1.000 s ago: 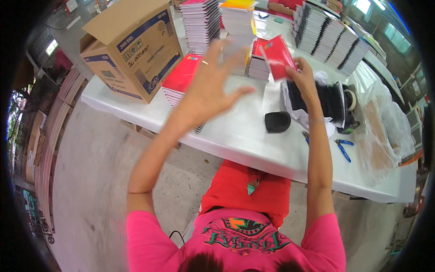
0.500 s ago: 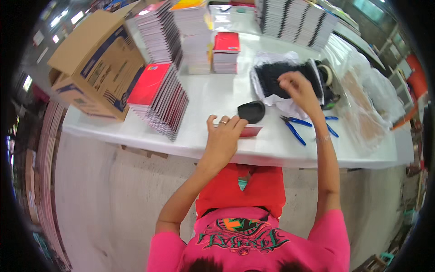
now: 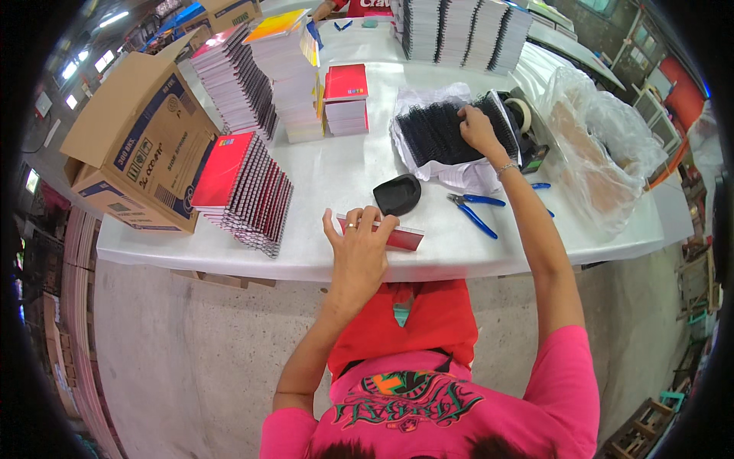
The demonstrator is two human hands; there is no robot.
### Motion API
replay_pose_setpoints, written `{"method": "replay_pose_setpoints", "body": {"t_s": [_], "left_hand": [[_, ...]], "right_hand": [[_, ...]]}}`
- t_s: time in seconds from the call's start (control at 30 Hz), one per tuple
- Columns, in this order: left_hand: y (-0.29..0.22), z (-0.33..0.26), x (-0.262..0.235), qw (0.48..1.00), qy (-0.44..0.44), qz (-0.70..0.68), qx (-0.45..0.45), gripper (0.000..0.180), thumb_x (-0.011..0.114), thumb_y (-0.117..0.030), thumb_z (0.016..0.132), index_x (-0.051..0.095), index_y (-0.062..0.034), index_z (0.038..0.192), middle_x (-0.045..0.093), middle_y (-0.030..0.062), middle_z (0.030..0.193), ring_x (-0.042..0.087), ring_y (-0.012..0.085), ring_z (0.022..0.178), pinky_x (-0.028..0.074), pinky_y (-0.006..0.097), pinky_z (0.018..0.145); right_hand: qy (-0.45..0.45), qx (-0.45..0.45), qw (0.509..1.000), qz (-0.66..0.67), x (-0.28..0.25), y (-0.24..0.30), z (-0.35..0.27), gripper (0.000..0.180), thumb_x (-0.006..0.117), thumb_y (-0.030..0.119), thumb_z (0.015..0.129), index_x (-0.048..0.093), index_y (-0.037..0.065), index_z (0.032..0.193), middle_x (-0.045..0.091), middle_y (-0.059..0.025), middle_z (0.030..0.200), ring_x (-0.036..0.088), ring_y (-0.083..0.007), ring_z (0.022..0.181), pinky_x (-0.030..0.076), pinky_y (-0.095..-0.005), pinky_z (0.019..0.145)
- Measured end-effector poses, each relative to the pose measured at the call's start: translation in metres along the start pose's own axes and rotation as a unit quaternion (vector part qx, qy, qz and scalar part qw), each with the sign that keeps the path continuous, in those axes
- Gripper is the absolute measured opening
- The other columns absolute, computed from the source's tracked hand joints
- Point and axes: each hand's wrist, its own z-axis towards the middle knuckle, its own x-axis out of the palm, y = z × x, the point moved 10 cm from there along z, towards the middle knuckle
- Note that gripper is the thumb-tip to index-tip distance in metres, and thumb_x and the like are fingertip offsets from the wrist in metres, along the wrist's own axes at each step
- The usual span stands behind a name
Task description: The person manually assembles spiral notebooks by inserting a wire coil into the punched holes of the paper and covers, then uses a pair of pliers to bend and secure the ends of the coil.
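Observation:
My left hand [image 3: 361, 249] grips a small red-covered notebook [image 3: 405, 239] near the table's front edge. The notebook stands on its long edge, partly hidden by my fingers. Farther right, my right hand [image 3: 480, 131] is at a pile of black spiral binding coils [image 3: 432, 136], its fingertips closed on the coils. The pile lies on crumpled white paper [image 3: 459, 177]. Between my hands sits a shallow black dish [image 3: 397, 196]. Blue-handled cutters [image 3: 478, 212] lie right of the dish; another blue-handled tool [image 3: 541, 186] is partly hidden by my right forearm.
Coil-bound red notebooks [image 3: 245, 187] are stacked at left beside an open cardboard box [image 3: 145, 145]. Taller stacks [image 3: 287, 84] and a short red-topped stack [image 3: 346, 99] stand behind. A tape roll [image 3: 521, 115] and clear plastic bag [image 3: 604, 153] lie right. Another person's red shirt [image 3: 371, 8] shows at the far edge.
My right hand has come down onto the coil pile, its fingers closing there. My left hand still holds the notebook on edge. The whole view has shifted slightly.

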Motion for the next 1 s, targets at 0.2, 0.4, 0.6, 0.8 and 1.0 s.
{"method": "replay_pose_setpoints", "body": {"t_s": [0.2, 0.4, 0.6, 0.8, 1.0], "left_hand": [[0.009, -0.004, 0.004, 0.998, -0.009, -0.021, -0.052, 0.028, 0.052, -0.001, 0.087, 0.060, -0.0115, 0.111, 0.051, 0.0084, 0.109, 0.045, 0.0289, 0.116, 0.021, 0.068, 0.108], [0.010, -0.005, 0.007, 0.997, 0.003, -0.061, -0.052, 0.022, 0.055, -0.007, 0.090, 0.060, -0.0097, 0.111, 0.052, 0.0097, 0.111, 0.045, 0.0316, 0.116, 0.025, 0.064, 0.107], [0.004, 0.000, -0.002, 0.995, -0.046, -0.071, -0.054, 0.040, 0.074, -0.038, 0.079, 0.063, -0.0094, 0.103, 0.054, 0.0085, 0.107, 0.046, 0.0312, 0.112, 0.029, 0.060, 0.102], [0.000, 0.006, 0.004, 0.987, -0.139, -0.047, -0.068, 0.052, 0.082, -0.052, 0.067, 0.063, -0.0092, 0.091, 0.055, 0.0065, 0.103, 0.047, 0.0300, 0.108, 0.030, 0.059, 0.099], [0.006, 0.003, 0.008, 0.982, -0.173, -0.016, -0.075, 0.049, 0.083, -0.049, 0.066, 0.060, -0.0097, 0.084, 0.054, 0.0057, 0.098, 0.045, 0.0297, 0.108, 0.030, 0.060, 0.099]], "right_hand": [[-0.105, 0.125, 0.983, -0.089, -0.014, 0.040, -0.008, 0.042, 0.069, 0.028, 0.086, 0.057, 0.008, 0.121, 0.048, -0.0222, 0.127, 0.047, -0.0441, 0.117, 0.042, -0.0565, 0.093], [-0.259, 0.153, 0.929, -0.216, -0.067, 0.030, -0.029, 0.041, 0.069, 0.017, 0.084, 0.057, 0.008, 0.122, 0.048, -0.0195, 0.126, 0.047, -0.0386, 0.114, 0.042, -0.0513, 0.087], [-0.175, 0.017, 0.961, -0.213, -0.057, 0.027, -0.020, 0.017, 0.067, 0.008, 0.081, 0.063, 0.007, 0.097, 0.062, -0.0159, 0.107, 0.057, -0.0329, 0.103, 0.044, -0.0470, 0.085], [-0.154, -0.022, 0.985, -0.081, -0.074, 0.028, -0.018, 0.011, 0.060, 0.005, 0.086, 0.063, 0.003, 0.096, 0.062, -0.0175, 0.104, 0.061, -0.0361, 0.097, 0.048, -0.0476, 0.079], [-0.063, -0.123, 0.989, 0.061, -0.101, 0.118, -0.048, 0.020, 0.060, 0.012, 0.091, 0.067, 0.000, 0.106, 0.067, -0.0155, 0.095, 0.062, -0.0323, 0.089, 0.049, -0.0397, 0.079]]}}
